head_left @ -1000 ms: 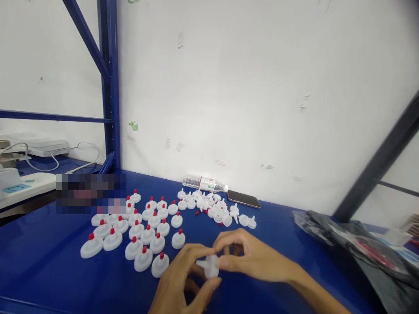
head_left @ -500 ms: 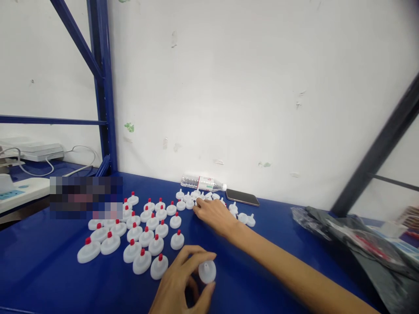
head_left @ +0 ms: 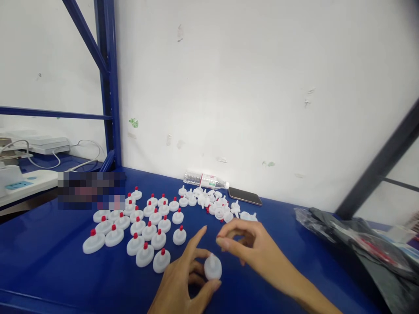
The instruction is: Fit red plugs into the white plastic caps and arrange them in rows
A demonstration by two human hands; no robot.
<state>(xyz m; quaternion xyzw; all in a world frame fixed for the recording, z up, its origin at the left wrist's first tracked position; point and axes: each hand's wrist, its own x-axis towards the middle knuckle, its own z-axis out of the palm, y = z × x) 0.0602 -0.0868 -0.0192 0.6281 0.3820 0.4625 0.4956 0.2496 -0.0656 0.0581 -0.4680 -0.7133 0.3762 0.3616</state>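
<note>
Between the thumb and fingers of my left hand is a white round cap with a bare nozzle; the index finger is raised off it. Just up and right of that cap, my right hand is pinched, thumb against index finger, and a trace of red shows at the fingertips, too small to make out. White caps with red tips stand in loose rows to the left of my hands. Beyond my hands lies a heap of white nozzle pieces with small red tips among them.
A clear plastic bottle and a dark phone lie along the wall. Grey plastic bags lie at the right. At the far left are a white power strip and cables, beside a blue metal frame.
My right hand has moved back from the heap toward my left hand and is pinched. The left index finger has lifted from the held cap. The view has shifted slightly.
</note>
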